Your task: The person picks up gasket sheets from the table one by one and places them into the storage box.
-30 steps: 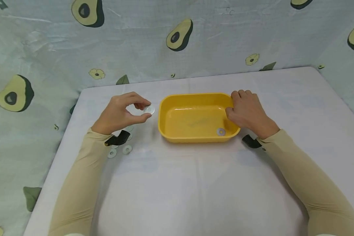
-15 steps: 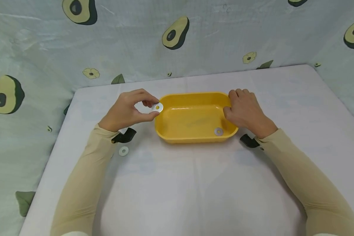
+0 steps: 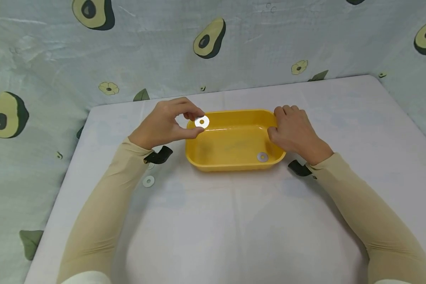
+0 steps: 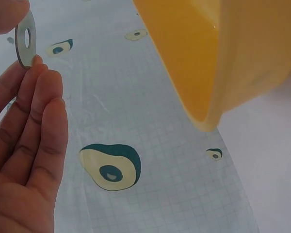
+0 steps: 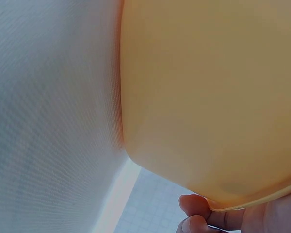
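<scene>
My left hand [image 3: 172, 120] pinches a flat metal washer [image 3: 202, 122] between thumb and fingertips, above the left end of a yellow tray [image 3: 230, 168]. In the left wrist view the washer [image 4: 26, 41] is seen nearly edge-on, its round hole visible, apart from the tray's rim [image 4: 206, 124]. My right hand [image 3: 294, 132] grips the tray's right rim, thumb inside and fingers over the far corner. Curled fingers [image 5: 196, 213] show under the rim in the right wrist view. Another washer [image 3: 262, 157] lies flat in the tray's near right corner.
A loose washer [image 3: 148, 181] lies on the white-covered table [image 3: 213, 228] left of the tray. A second washer [image 3: 150, 166] is partly hidden by the left wrist's black camera mount [image 3: 158, 155]. An avocado-print cloth [image 3: 156, 51] hangs behind the table.
My left hand has carried the pinched washer rightward, from beside the tray to over its left end. My right hand keeps its grip on the rim; the view has shifted slightly.
</scene>
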Demonstrator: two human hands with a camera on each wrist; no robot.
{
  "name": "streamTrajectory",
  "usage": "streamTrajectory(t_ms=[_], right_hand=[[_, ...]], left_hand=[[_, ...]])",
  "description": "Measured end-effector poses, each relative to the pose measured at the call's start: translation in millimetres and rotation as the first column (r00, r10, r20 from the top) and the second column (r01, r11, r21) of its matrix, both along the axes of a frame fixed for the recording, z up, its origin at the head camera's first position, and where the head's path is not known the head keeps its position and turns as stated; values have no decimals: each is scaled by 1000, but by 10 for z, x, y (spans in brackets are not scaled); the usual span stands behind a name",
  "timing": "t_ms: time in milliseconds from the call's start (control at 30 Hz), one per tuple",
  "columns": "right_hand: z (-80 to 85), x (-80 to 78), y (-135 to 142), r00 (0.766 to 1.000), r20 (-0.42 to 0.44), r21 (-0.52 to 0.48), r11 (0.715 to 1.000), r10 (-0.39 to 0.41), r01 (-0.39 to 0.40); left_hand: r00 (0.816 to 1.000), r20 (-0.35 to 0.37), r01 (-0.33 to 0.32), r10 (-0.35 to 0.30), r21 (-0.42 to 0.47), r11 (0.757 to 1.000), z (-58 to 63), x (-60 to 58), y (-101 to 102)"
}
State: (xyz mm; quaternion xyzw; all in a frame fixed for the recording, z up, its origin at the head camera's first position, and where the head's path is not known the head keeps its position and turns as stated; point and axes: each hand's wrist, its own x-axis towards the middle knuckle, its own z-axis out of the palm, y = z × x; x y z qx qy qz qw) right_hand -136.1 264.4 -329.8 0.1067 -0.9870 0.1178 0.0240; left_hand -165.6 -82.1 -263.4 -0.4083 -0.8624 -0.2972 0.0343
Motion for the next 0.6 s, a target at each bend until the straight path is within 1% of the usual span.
streamTrajectory(t_ms=[100,233,367,467,600], right_hand=[[-1,-6,1,1000,-1,5,1000,1,-1],[0,-4,3,1000,2,4,1000,2,-2],[11,-1,-4,1000,16,-1,1000,-3,3],[15,-2,-8,1000,25,3,1000,-8,8],[18,-1,-8,1000,25,9,1000,-7,7]], left_hand=[[1000,1,14,-14,15,1000,10,-12,57],[999,-6,53,-53,61,997,-2,-24,129],[997,5,71,-71,91,993,-16,-19,203],[997,6,77,-78,101,992,-28,-13,264],[995,-13,98,-97,109,989,-53,-7,344]])
